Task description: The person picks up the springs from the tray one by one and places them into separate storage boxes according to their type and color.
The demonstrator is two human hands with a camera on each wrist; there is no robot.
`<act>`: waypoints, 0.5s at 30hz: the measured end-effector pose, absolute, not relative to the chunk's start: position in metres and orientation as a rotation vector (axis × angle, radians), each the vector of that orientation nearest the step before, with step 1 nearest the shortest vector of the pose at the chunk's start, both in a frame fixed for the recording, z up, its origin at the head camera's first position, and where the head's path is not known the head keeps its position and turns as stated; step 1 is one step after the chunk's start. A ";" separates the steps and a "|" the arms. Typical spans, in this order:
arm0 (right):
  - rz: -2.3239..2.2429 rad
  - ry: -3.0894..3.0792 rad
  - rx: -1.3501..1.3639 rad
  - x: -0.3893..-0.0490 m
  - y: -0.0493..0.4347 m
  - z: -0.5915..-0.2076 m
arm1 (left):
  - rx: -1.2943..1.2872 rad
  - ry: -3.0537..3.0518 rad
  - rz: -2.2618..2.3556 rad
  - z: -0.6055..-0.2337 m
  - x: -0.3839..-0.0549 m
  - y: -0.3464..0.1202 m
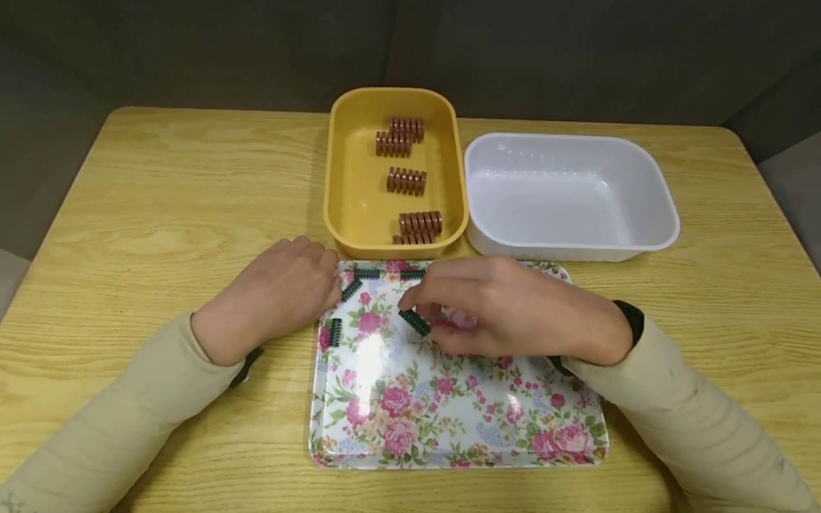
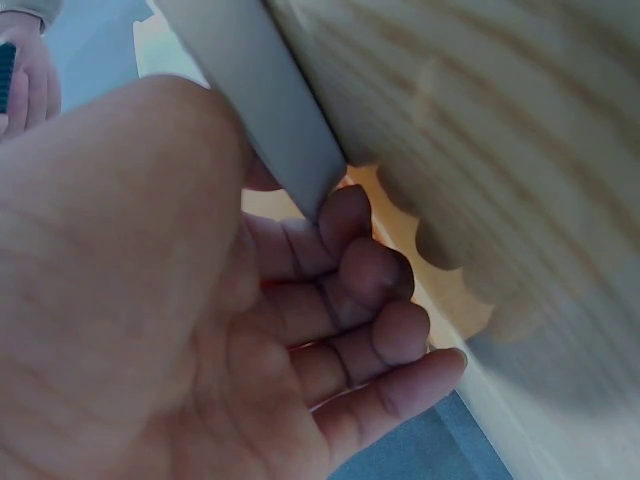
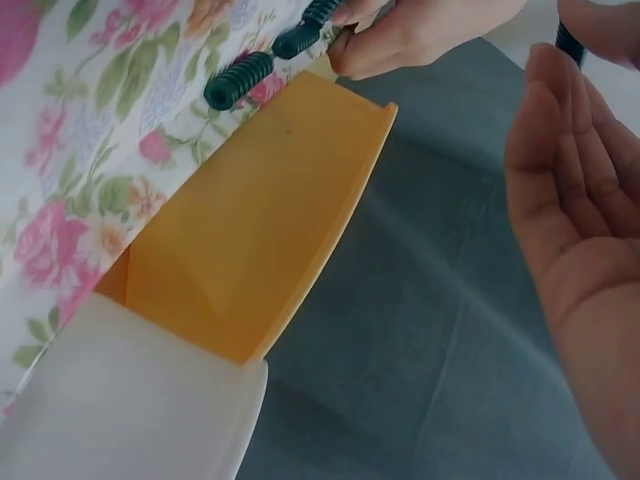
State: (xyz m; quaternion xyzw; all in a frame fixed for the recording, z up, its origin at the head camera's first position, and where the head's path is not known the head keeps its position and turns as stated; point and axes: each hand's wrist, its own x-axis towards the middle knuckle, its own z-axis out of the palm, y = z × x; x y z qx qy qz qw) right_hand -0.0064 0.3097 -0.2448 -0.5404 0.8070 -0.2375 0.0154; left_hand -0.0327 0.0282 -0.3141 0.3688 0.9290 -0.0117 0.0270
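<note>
My right hand (image 1: 494, 306) pinches a small dark green coil spring (image 1: 414, 322) between thumb and fingertips, over the flowered tray (image 1: 449, 445). At the tray's far left corner, my left hand (image 1: 276, 296) grips the edge. The left wrist view shows its fingers (image 2: 385, 335) curled below the white tray edge (image 2: 265, 110). Several more green springs lie on the tray: one (image 1: 368, 273) and another (image 1: 412, 273) along the far edge, a slanted one (image 1: 351, 289) beside the left hand, and one (image 1: 336, 333) near the left rim.
Behind the tray stands a yellow container (image 1: 355, 192) holding several thicker brown springs (image 1: 406, 181). A white container (image 1: 545, 206) with a bare inside stands to its right, against it. All of it is on a wood-grain table (image 1: 192, 185).
</note>
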 end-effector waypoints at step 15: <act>-0.870 2.683 -1.612 -0.020 0.325 -0.237 | 1.144 2.871 -0.020 -0.315 -0.032 0.029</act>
